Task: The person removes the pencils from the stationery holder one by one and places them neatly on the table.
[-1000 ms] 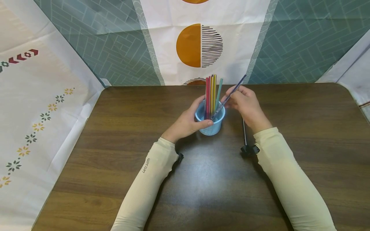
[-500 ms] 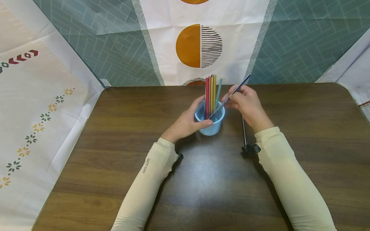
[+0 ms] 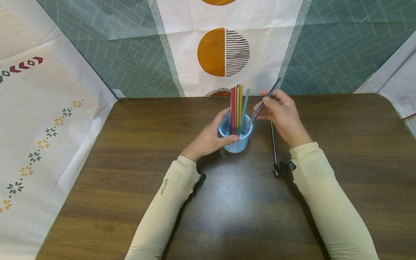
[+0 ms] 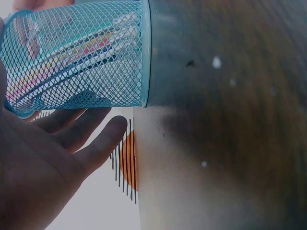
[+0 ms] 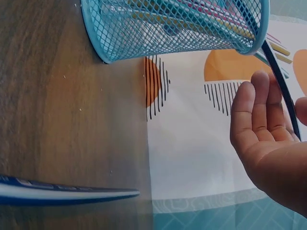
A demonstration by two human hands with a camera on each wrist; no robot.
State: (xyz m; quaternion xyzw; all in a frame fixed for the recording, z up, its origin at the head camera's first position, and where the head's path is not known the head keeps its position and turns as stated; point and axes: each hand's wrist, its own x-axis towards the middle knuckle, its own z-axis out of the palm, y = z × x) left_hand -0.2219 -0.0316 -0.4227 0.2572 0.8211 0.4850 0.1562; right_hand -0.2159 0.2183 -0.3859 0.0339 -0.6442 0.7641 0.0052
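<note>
A light blue mesh pencil cup (image 3: 236, 147) stands on the table, holding several pencils (image 4: 72, 60) in pink, yellow, green and dark blue. My left hand (image 3: 212, 138) grips the cup from the left, thumb along the near rim and fingers around the far side. With thumb and fingertips, my right hand (image 3: 282, 115) pinches a dark blue pencil (image 3: 272, 88), which slants up to the right with its lower end inside the cup's mouth. The right wrist view shows the same pencil (image 5: 279, 79) crossing the rim, the other right fingers (image 5: 259, 108) extended beside it.
A slim blue-and-white stick (image 5: 62, 192), pencil-like, lies on the wooden table (image 3: 136, 151) below my right hand; the wrist camera (image 3: 284, 167) overlaps its near end in the head view. Behind the table's far edge hangs a patterned cloth (image 3: 182, 47).
My right hand has shifted slightly right and up, and the dark blue pencil stands steeper with its top higher. The left hand and cup have stayed in place.
</note>
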